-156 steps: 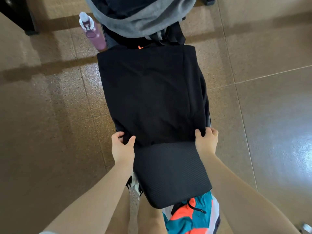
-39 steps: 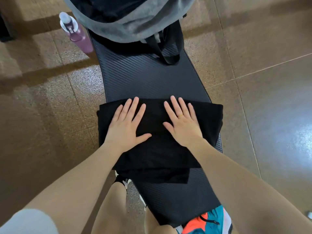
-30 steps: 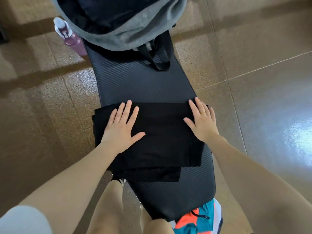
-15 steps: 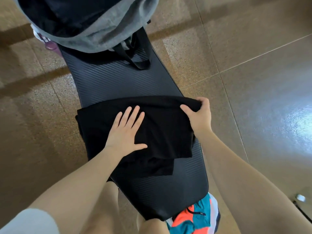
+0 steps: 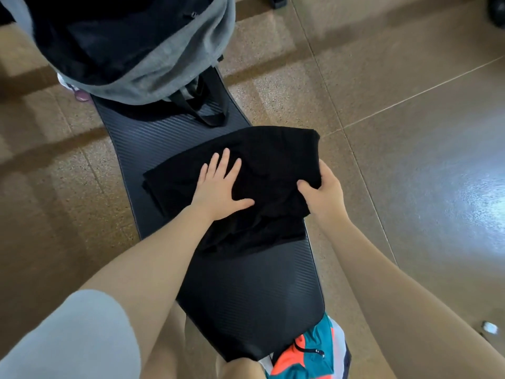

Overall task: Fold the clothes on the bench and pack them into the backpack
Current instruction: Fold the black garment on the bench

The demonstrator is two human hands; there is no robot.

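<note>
A black garment (image 5: 267, 160), folded into a thick bundle, lies across the middle of the black padded bench (image 5: 246, 291). My left hand (image 5: 218, 187) presses flat on its centre with fingers spread. My right hand (image 5: 319, 192) grips the garment's right edge, thumb on top and fingers curled beneath, lifting that side off the bench. The grey backpack (image 5: 153, 58) stands open at the far end of the bench, its dark inside facing me, and a black strap (image 5: 207, 113) trails from it onto the bench.
Brown tiled floor (image 5: 396, 132) surrounds the bench on both sides. A pink bottle (image 5: 79, 94) is mostly hidden behind the backpack at the left. Teal and orange shorts (image 5: 306, 354) lie at the bench's near end. A small white object (image 5: 489, 328) lies on the floor at right.
My right hand went from lying flat to gripping the garment's right edge, and now lifts and folds that side leftward. My left hand stays pressed on the middle. The view shifted right.
</note>
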